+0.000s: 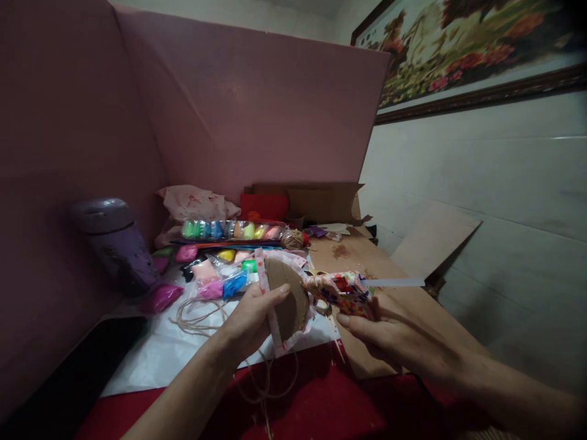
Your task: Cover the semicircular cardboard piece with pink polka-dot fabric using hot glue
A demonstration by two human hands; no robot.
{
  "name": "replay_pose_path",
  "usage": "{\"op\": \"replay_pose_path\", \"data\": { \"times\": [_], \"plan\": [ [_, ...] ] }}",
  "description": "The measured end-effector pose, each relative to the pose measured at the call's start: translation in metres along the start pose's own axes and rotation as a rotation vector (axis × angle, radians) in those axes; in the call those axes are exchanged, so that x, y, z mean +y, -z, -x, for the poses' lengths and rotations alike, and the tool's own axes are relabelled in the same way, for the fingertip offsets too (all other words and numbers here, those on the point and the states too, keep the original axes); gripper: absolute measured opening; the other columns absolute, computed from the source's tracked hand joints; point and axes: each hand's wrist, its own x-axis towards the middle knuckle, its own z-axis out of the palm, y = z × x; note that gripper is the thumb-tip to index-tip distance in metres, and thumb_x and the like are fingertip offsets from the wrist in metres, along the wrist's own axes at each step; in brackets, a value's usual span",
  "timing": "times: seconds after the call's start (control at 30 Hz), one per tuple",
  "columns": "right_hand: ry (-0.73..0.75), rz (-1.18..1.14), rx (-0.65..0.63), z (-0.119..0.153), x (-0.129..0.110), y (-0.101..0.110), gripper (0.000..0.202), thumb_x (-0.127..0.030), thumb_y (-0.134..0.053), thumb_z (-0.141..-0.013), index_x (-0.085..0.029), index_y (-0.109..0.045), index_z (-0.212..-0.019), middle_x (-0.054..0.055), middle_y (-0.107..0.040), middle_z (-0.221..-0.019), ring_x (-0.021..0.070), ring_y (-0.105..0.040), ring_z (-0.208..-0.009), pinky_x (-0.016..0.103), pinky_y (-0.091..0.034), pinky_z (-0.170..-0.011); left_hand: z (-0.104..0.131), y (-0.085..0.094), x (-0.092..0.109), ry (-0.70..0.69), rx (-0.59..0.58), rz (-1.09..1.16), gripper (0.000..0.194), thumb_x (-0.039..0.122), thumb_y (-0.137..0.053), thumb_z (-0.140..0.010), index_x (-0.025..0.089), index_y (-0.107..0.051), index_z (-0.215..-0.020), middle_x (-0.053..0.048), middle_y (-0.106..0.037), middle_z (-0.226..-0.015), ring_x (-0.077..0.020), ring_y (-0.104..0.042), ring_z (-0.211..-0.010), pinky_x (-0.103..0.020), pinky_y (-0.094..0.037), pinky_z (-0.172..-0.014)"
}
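My left hand (257,315) grips a half-round cardboard piece (288,299) by its straight side, thumb on the brown face. Pale, red-spotted fabric is folded over its edges. My right hand (380,333) is wrapped round a glue gun (342,293) covered in flowered cloth. A translucent glue stick (397,282) juts from the gun's back end. The gun's front end points left at the curved edge of the cardboard; whether it touches cannot be told. Below the cardboard hangs a loop of thin twine (270,391).
Bagged coloured clay (208,275) and a clay tray (233,231) lie on a white sheet (137,360). A coil of twine (197,318) is left of my hand, a purple bottle (117,244) further left. A cardboard sheet (367,348) lies at right; pink panels (257,110) stand behind.
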Motion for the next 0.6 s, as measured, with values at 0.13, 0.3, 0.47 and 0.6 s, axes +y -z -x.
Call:
{"op": "replay_pose_path", "data": {
  "times": [0.13, 0.3, 0.47, 0.6],
  "plan": [
    [-0.018, 0.015, -0.012, 0.000, 0.001, 0.000, 0.023, -0.037, -0.043, -0.088, -0.018, -0.050, -0.077, -0.006, -0.037, -0.053, 0.0087, -0.029, -0.046, 0.021, -0.030, -0.047, 0.000, 0.001, 0.000, -0.001, -0.012, 0.005, 0.024, 0.025, -0.061, -0.074, 0.010, -0.064, -0.093, -0.012, -0.068, -0.079, -0.0208, -0.064, -0.069, -0.033, -0.050, -0.067],
    [-0.022, 0.016, 0.005, 0.004, 0.008, -0.002, 0.023, -0.035, -0.041, -0.088, -0.017, -0.050, -0.077, -0.005, -0.037, -0.054, 0.0085, -0.028, -0.047, 0.021, -0.029, -0.046, -0.001, 0.002, 0.000, -0.009, 0.025, 0.012, 0.023, 0.022, -0.061, -0.074, 0.010, -0.063, -0.093, -0.013, -0.068, -0.084, -0.0212, -0.064, -0.070, -0.034, -0.050, -0.067],
    [-0.046, 0.028, 0.002, 0.007, 0.015, -0.004, 0.022, -0.033, -0.046, -0.086, -0.017, -0.051, -0.072, -0.004, -0.039, -0.055, 0.0083, -0.030, -0.049, 0.021, -0.029, -0.047, -0.001, -0.001, 0.001, -0.022, -0.048, 0.022, 0.019, 0.021, -0.055, -0.079, 0.008, -0.063, -0.090, -0.015, -0.068, -0.084, -0.0208, -0.064, -0.071, -0.032, -0.049, -0.067],
    [-0.046, 0.021, 0.028, 0.008, 0.013, -0.003, 0.023, -0.032, -0.046, -0.084, -0.017, -0.053, -0.069, -0.003, -0.043, -0.056, 0.0094, -0.033, -0.049, 0.022, -0.031, -0.047, -0.001, -0.001, 0.000, -0.018, -0.087, 0.025, 0.021, 0.021, -0.051, -0.081, 0.007, -0.062, -0.093, -0.016, -0.067, -0.085, -0.0220, -0.064, -0.074, -0.033, -0.049, -0.069]
  ]
}}
